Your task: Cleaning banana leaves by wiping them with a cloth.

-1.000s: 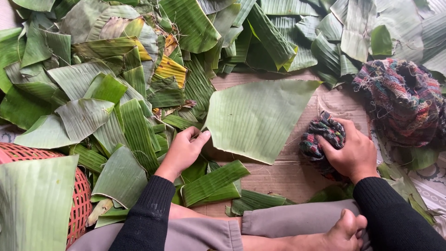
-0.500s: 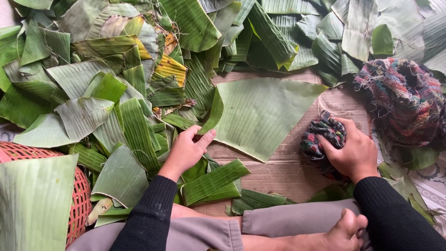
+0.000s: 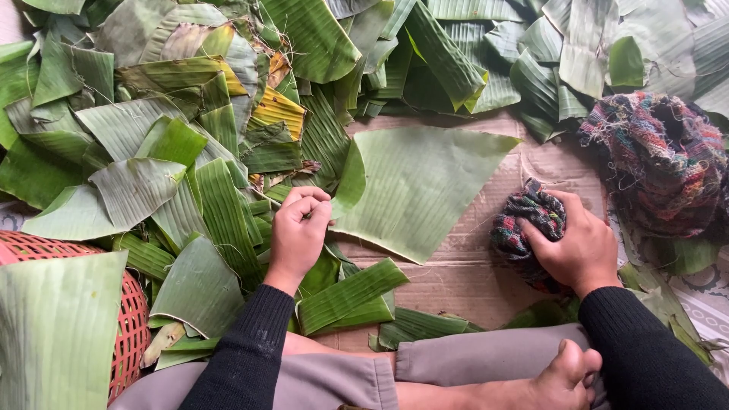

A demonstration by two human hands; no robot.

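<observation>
Fingertips of left hand (image 3: pixel 298 228) curl under the lifted left edge of one big banana leaf piece (image 3: pixel 425 186), so the pinch itself is half hidden; it grips that edge, folding it up. Leaf lies flat on cardboard sheet (image 3: pixel 456 281), mid-frame, between both hands. Right hand (image 3: pixel 577 243) is clenched on a wadded multicolour rag (image 3: pixel 528 224), pressed down just right of the leaf; the rag's lower part is covered by the palm. A second, bigger woven cloth heap (image 3: pixel 661 163) sits far right, partly cut by the leaf scraps. Leaf pile (image 3: pixel 190 137) crowds left and top, too many overlapping pieces to count. One red basket (image 3: pixel 129 319) at lower left, mostly hidden under a leaf, cut off by the frame. Bare foot (image 3: pixel 558 380) at bottom edge.
</observation>
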